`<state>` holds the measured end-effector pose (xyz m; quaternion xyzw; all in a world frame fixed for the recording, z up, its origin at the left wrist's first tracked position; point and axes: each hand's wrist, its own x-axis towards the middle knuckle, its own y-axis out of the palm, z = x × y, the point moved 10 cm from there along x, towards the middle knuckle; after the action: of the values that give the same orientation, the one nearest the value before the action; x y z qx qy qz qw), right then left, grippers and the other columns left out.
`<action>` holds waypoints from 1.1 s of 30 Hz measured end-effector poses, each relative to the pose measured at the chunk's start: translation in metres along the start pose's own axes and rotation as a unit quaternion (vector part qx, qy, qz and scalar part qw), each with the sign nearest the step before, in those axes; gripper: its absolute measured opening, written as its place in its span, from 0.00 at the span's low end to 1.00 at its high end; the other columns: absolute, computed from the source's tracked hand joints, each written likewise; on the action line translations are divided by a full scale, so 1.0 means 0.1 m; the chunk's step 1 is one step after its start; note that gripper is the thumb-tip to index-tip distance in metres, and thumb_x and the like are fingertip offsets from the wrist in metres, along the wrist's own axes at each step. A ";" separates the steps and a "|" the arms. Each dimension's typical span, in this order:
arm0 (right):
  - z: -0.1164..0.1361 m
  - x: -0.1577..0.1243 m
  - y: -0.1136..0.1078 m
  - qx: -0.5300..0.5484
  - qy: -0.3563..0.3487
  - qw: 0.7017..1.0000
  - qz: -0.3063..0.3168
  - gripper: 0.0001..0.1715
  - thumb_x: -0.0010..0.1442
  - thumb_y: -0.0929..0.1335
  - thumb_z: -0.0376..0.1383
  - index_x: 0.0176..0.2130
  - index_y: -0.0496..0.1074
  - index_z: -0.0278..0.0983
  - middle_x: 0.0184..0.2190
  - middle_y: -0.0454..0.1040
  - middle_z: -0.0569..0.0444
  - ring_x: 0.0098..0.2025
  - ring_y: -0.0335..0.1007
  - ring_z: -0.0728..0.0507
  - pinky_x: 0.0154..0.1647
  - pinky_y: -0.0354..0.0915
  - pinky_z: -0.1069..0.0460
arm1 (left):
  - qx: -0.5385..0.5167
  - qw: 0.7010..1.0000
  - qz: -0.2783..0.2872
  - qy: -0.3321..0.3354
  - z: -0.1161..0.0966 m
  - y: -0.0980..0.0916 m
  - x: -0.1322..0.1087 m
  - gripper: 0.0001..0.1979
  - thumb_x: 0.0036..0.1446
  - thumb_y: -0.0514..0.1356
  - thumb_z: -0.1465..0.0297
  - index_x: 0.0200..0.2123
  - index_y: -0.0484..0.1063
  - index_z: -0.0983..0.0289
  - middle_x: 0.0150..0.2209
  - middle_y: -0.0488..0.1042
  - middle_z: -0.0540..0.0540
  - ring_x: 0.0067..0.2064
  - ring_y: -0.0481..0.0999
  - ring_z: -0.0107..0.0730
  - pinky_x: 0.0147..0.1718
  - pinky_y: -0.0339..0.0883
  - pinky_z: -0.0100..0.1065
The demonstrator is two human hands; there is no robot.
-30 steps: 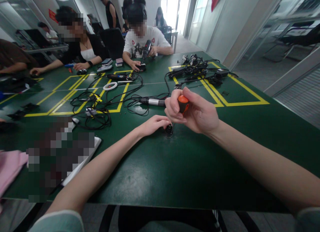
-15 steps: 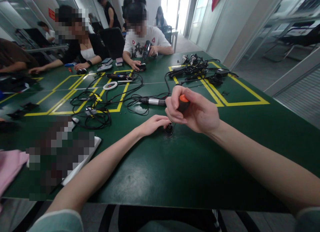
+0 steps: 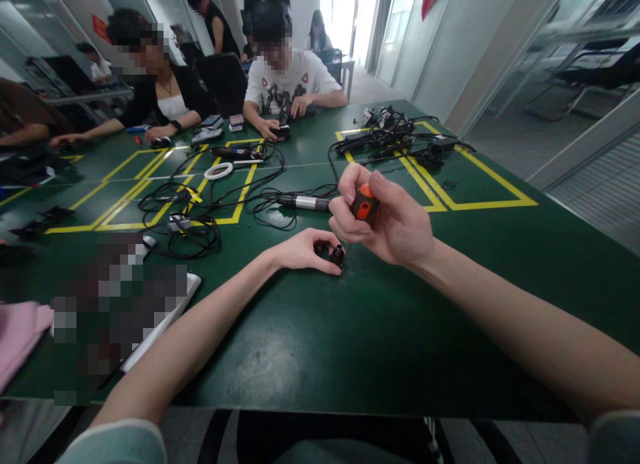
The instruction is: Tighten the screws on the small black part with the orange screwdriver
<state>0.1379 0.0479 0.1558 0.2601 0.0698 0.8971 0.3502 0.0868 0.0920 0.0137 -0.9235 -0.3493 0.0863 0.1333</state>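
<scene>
Between left fingers [image 3: 325, 235] — small black part [image 3: 337, 257], stub [image 3: 339, 249] pointing up

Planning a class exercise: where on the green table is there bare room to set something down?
The green table is bare between left forearm and right forearm, towards the near edge, and beyond the right forearm up to the yellow tape. Crowded: cables across the far side, the silver-banded tool beyond the left hand, and the white-edged object at near left.
</scene>
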 end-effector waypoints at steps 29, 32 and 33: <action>0.00 0.00 0.01 -0.011 0.008 1.000 0.006 0.28 0.69 0.69 0.60 0.35 0.63 0.41 0.17 0.51 0.68 0.17 0.41 0.53 0.19 0.47 0.56 | 0.003 1.000 0.016 0.017 -0.06 0.07 0.00 0.18 0.45 0.77 0.67 0.39 0.78 0.65 0.39 0.80 0.52 0.42 0.77 0.35 0.49 0.71 0.38; -0.01 -0.01 0.00 -0.011 0.005 1.000 0.002 0.26 0.69 0.71 0.57 0.35 0.61 0.42 0.18 0.53 0.68 0.17 0.41 0.53 0.19 0.47 0.57 | 0.003 1.000 0.021 0.016 -0.06 0.07 0.01 0.19 0.45 0.78 0.68 0.40 0.80 0.65 0.39 0.81 0.52 0.43 0.78 0.36 0.50 0.72 0.38; -0.01 -0.01 0.01 -0.009 0.004 1.000 0.003 0.26 0.69 0.71 0.56 0.35 0.61 0.42 0.18 0.55 0.68 0.17 0.42 0.53 0.19 0.47 0.57 | 0.004 1.000 0.024 0.016 -0.06 0.08 0.01 0.19 0.45 0.78 0.68 0.40 0.81 0.65 0.39 0.81 0.52 0.43 0.78 0.36 0.50 0.72 0.38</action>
<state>0.1376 0.0466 0.1549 0.2534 0.0621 0.8998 0.3498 0.0935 0.0859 0.0168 -0.9324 -0.3241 0.0762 0.1409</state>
